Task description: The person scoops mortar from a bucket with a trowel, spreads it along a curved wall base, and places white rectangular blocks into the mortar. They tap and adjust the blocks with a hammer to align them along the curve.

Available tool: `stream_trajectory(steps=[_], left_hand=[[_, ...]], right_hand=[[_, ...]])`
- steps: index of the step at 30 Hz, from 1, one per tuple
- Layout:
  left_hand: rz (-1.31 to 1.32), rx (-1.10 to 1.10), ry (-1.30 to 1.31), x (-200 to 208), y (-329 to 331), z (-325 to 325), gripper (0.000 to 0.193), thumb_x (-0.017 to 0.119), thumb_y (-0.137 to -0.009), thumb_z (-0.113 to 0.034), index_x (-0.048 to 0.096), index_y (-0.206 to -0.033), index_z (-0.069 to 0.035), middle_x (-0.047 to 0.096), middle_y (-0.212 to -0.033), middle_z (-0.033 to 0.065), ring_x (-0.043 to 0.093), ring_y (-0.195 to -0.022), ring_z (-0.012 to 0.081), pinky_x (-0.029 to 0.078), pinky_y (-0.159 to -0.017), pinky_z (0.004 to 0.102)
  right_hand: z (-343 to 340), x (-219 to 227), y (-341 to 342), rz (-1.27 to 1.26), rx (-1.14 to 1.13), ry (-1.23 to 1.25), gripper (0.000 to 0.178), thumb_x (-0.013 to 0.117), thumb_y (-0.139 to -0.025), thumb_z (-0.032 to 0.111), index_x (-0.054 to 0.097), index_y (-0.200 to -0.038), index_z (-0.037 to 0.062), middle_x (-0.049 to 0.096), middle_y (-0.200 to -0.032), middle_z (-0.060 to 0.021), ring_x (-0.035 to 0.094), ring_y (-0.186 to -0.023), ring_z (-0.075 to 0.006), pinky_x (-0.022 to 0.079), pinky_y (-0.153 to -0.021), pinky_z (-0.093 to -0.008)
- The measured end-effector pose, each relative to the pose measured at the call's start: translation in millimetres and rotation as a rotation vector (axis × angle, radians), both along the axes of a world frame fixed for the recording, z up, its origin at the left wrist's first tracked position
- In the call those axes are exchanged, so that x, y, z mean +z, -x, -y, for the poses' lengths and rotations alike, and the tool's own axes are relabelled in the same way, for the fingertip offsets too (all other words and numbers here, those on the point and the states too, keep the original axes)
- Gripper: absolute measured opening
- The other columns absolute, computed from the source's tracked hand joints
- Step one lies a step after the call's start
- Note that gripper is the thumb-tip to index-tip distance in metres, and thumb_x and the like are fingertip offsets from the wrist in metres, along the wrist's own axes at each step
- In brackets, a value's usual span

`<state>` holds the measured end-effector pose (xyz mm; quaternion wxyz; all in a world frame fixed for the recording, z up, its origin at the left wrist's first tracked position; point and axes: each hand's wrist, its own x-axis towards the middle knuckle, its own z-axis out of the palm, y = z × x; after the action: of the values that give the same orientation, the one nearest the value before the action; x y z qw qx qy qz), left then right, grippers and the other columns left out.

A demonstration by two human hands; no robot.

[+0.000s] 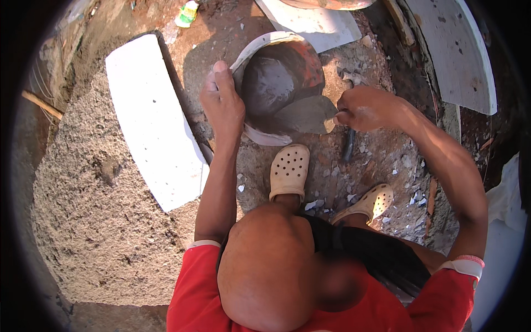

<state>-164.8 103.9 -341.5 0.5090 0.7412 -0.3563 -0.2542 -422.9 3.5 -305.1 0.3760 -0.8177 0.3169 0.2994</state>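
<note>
A round bucket (276,37) with a pale, stained rim stands tilted on the ground in front of me, a wet grey mix (268,80) lying inside. My left hand (224,102) grips its left rim, thumb pointing up and fingers partly hidden. In my right hand (365,108) is a trowel, held closed at the handle. The grey-smeared trowel blade (307,114) reaches left over the bucket's near right edge. Just below my right hand lies a tool with a dark handle (349,145), perhaps a hammer, partly covered by that hand.
White tiles lie left (155,116), beyond the bucket (315,25) and at far right (459,50). Rough, grainy grey ground (105,232) spreads at left. White chips (312,205) litter the dirt near my beige clogs (290,169). A green-and-white packet (186,14) lies farther off.
</note>
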Motion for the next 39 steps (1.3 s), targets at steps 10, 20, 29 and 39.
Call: stream_trajectory(steps=[10,20,29,39], left_hand=[[0.074,-0.042,0.010,-3.5,-4.9,1.2,0.048,0.049,-0.112,-0.038,0.049,-0.077,-0.006,0.040,-0.071,-0.0034,0.036,-0.071,0.0097,0.032,-0.063,0.0322],[0.003,-0.021,-0.010,-2.7,-3.8,-1.4,0.048,0.049,-0.112,-0.040,0.048,-0.077,-0.007,0.041,-0.071,-0.0042,0.036,-0.071,0.0080,0.032,-0.062,0.0305],[-0.128,-0.005,-0.040,-5.7,-14.8,1.0,0.046,0.049,-0.113,-0.040,0.050,-0.080,-0.008,0.043,-0.076,-0.0050,0.036,-0.073,0.0074,0.032,-0.065,0.0281],[-0.270,0.100,-0.197,-13.2,-64.3,8.7,0.067,0.045,-0.112,-0.043,0.046,-0.146,0.015,0.055,-0.142,0.0265,0.060,-0.121,0.0312,0.051,-0.105,0.0413]], right_hand=[[-25.0,-39.2,-2.7,0.141,0.025,0.558,0.028,0.068,-0.097,0.029,0.073,-0.095,0.0015,0.071,-0.091,-0.0216,0.071,-0.088,-0.0412,0.057,-0.081,-0.0542],[-16.8,-44.8,21.9,0.292,-0.197,-0.108,0.043,0.068,-0.100,0.037,0.063,-0.079,-0.0005,0.058,-0.064,-0.0148,0.065,-0.066,-0.0270,0.049,-0.063,-0.0453],[-46.4,-92.6,35.9,0.440,-0.495,-0.098,0.051,0.063,-0.102,0.050,0.070,-0.090,0.0008,0.071,-0.083,-0.0129,0.069,-0.080,-0.0291,0.052,-0.073,-0.0433],[-161.8,-94.4,121.6,0.870,-1.489,0.057,0.024,0.060,-0.096,0.020,0.066,-0.107,-0.0002,0.066,-0.086,-0.0066,0.063,-0.077,-0.0141,0.050,-0.067,-0.0317]])
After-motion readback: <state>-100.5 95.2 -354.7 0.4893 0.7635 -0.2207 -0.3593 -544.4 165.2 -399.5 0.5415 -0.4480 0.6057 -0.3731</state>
